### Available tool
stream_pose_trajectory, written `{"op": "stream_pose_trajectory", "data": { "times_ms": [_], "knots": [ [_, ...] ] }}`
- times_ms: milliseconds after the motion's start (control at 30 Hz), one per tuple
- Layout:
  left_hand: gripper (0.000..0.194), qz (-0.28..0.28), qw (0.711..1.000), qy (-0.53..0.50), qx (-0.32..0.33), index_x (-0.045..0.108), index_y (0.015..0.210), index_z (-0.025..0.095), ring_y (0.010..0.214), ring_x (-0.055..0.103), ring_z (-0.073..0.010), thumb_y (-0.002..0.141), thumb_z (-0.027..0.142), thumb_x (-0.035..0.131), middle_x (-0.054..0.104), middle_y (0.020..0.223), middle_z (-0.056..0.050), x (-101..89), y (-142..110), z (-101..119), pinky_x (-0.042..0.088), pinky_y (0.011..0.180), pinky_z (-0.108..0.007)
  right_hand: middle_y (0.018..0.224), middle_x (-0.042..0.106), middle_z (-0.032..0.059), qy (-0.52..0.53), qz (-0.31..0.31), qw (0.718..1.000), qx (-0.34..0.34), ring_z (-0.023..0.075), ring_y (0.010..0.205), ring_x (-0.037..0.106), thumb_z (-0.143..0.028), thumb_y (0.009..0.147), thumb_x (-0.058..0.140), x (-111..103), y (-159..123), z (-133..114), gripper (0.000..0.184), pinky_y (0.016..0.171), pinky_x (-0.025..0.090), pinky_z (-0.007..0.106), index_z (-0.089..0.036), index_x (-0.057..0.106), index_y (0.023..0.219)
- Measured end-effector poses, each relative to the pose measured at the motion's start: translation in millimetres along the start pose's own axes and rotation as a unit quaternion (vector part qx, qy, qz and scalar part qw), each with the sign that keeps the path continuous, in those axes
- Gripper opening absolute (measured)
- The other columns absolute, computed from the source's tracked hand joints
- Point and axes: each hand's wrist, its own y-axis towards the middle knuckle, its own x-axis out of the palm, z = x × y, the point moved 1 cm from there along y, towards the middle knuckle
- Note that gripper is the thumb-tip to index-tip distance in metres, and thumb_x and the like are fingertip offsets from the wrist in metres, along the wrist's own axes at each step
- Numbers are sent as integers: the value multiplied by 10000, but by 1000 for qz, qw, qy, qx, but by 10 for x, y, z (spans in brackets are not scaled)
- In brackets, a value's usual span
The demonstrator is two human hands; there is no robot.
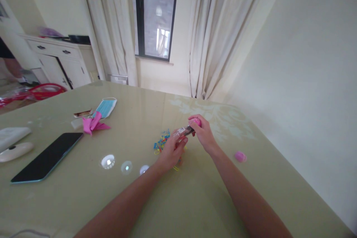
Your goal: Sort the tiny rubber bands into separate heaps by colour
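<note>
My left hand (169, 153) is closed around a clear, shiny plastic piece (181, 131) with white print and a dark end. My right hand (205, 132) meets it at that dark end, fingers curled over a small bright pink thing (196, 121) whose kind I cannot make out. Beneath and behind the left hand lies a loose pile of small blue, yellow and red bands (161, 143), partly hidden by that hand. A second pink rounded piece (240, 157) rests on the table, right of my right forearm.
On the table (134, 119) at left lie a dark-screened tablet (47, 158), folded pink paper (95, 123), a blue face mask (106, 108) and white objects (13, 135). Light reflections show on the glossy top. A wall (312, 81) borders the right side.
</note>
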Motion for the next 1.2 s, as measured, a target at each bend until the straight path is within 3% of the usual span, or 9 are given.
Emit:
{"op": "stream_pose_trajectory", "data": {
  "times_ms": [100,200,400,567,700,900,1067,1200],
  "knots": [
    [436,-61,998,-13,-29,711,1288,207,769,679,-180,948,473,651,749,973,-81,35,-7,-35,567,641,-268,709,606,-43,-6,25,1000,2,117,523,530,-426,840,699,-55,30,22,265,449,454,239,-198,668,972],
    [480,-63,995,-49,-57,693,1316,202,775,709,-179,947,507,651,762,943,-75,47,-2,-41,584,674,-283,747,640,-37,10,56,998,4,126,556,549,-461,824,725,-100,55,35,330,464,470,239,-206,631,1012],
    [445,10,986,-140,-93,794,1092,192,814,741,-196,798,525,824,795,946,-84,7,66,-13,610,755,-318,782,680,-30,31,85,996,0,153,639,618,-518,807,798,-124,72,41,465,535,515,256,-219,592,1097],
    [420,77,976,-168,-117,806,942,188,672,685,-145,659,471,933,760,814,-39,-49,106,-39,600,707,-299,839,701,-9,51,91,994,-17,163,707,660,-520,791,846,-158,84,9,444,594,535,271,-213,582,973],
    [427,91,984,-109,-108,767,967,185,677,697,-160,687,471,915,761,810,-44,-77,110,-52,582,666,-289,921,707,-1,51,78,994,-48,173,788,684,-482,779,874,-191,92,-55,445,664,557,285,-210,646,1048],
    [405,98,994,31,-28,625,1011,238,966,757,-225,757,405,892,797,1105,-87,-145,89,1,582,861,-358,1035,756,33,42,14,998,-54,210,922,722,-435,789,874,-168,61,-130,572,807,593,351,-241,636,1273],
    [399,54,979,195,10,734,1150,253,875,739,-240,826,468,825,788,1090,-82,-219,87,71,549,843,-384,1100,767,52,18,-43,997,-62,216,964,728,-413,770,887,-53,9,-125,519,812,599,355,-243,626,1186],
    [315,42,975,218,22,785,1085,239,846,730,-242,882,478,754,793,1030,-77,-279,131,74,538,812,-374,1181,759,77,2,-64,997,-50,230,1057,734,-436,835,827,60,-51,-106,516,917,601,398,-246,646,1280]
  ]
}}
